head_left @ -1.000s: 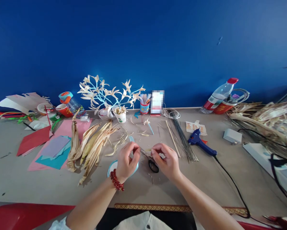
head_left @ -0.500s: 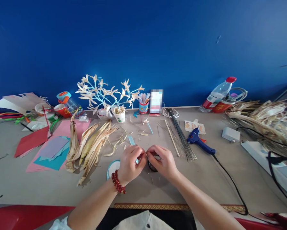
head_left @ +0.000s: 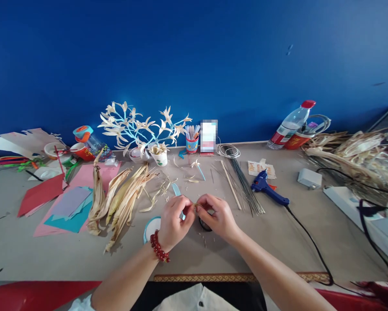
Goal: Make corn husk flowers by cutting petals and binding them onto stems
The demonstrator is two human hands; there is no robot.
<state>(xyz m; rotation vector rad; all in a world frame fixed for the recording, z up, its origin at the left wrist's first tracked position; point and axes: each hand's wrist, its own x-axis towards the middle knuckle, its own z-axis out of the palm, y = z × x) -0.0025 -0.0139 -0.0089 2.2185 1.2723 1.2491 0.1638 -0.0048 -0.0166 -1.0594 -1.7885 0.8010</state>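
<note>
My left hand (head_left: 176, 218), with a red bead bracelet (head_left: 159, 247) at the wrist, and my right hand (head_left: 217, 217) meet fingertip to fingertip above the table. Both are closed in a pinch on a small tan strip of corn husk (head_left: 196, 205), mostly hidden by the fingers. Under the right hand shows a black loop (head_left: 205, 226), perhaps a scissors handle. Beside the left hand lies a roll of light blue tape (head_left: 151, 229), and its loose end (head_left: 176, 189) shows beyond the hand. A husk flower on a blue stem (head_left: 198, 169) lies farther back.
Corn husks (head_left: 124, 198) and coloured paper (head_left: 71, 207) lie left. Behind stand a paper cup (head_left: 159, 159) of husk flowers and a pen holder (head_left: 192, 146). On the right are wires (head_left: 246, 188), a blue glue gun (head_left: 269, 190) with its cord, a bottle (head_left: 289, 127) and a power strip (head_left: 349, 207).
The fingertips have shifted slightly, and a bit more of the tan strip shows between them. The whole view has moved a little; the things on the table stay put.
</note>
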